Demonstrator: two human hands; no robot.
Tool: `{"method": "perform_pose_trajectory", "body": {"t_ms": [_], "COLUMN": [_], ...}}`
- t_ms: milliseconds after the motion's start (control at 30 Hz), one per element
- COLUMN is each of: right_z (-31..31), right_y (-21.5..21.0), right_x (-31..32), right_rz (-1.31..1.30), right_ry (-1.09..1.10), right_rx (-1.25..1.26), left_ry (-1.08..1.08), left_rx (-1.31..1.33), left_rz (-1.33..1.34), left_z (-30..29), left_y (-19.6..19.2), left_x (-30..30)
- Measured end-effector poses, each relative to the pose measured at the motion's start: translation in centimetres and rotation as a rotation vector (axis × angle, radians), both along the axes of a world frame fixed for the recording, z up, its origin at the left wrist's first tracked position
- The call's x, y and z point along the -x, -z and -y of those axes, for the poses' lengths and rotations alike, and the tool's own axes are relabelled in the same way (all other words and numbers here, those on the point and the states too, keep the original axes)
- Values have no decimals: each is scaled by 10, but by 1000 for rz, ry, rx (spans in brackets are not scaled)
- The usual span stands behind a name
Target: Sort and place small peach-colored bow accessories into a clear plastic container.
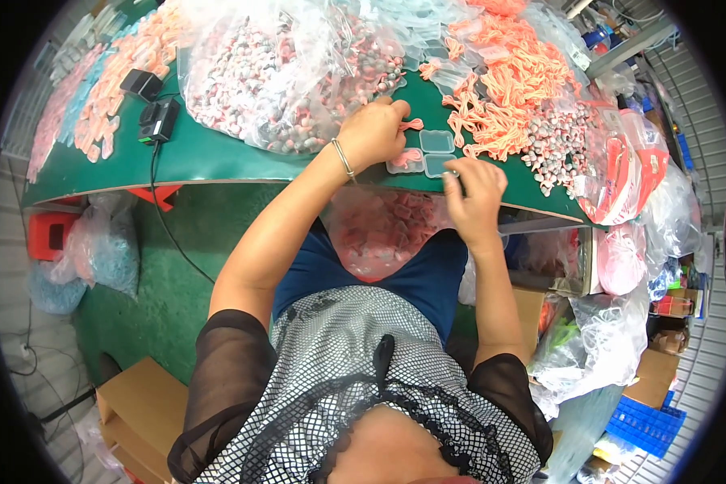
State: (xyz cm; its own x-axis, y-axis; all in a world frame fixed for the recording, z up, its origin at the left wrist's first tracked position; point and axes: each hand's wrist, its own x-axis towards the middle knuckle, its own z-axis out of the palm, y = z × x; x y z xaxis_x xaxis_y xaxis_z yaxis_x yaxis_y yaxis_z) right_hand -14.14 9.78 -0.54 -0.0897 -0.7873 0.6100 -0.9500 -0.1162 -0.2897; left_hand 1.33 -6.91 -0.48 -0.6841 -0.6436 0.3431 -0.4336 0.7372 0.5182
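On the green table, my left hand [374, 134] is closed, fingertips pinching a small looped bundle of orange cord [411, 124]. Below it, at the table's front edge, a small clear plastic case [406, 160] stands open with coiled orange cord inside. Its lid side [438, 166] lies to the right, and another clear case part [437, 142] is just behind. My right hand [477, 194] is beside that lid, its fingers curled toward the thumb. A tiny dark bit shows at its fingertips, too small to name.
A big clear bag of grey-and-pink small beads or plugs [258, 81] fills the table's back left. Orange cord bundles [500, 105] and a pile of similar small pieces [558, 145] are at right. A black device with a cable [158, 121] sits left. A pinkish bag [387, 230] hangs below the edge.
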Motion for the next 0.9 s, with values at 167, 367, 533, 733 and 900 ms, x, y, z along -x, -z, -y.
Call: {"method": "perform_pose_trajectory", "body": {"t_ms": [167, 367, 533, 733, 900], "right_z": [-20, -42, -48, -58, -57], "right_y": [-9, -16, 8, 17, 25], "right_x": [57, 71, 108, 138, 152], "right_rz": [160, 42, 4, -32, -25], "right_ry": [129, 93, 487, 675, 591], "right_rx": [94, 24, 57, -98, 12], "left_ry": [49, 69, 187, 199, 206], "left_rx": [-2, 36, 82, 82, 46], "left_rz": [62, -105, -13, -10, 67], "left_z": [3, -12, -32, -34, -30], "left_y": [-1, -4, -21, -15, -24], "left_x": [2, 6, -9, -20, -28]}}
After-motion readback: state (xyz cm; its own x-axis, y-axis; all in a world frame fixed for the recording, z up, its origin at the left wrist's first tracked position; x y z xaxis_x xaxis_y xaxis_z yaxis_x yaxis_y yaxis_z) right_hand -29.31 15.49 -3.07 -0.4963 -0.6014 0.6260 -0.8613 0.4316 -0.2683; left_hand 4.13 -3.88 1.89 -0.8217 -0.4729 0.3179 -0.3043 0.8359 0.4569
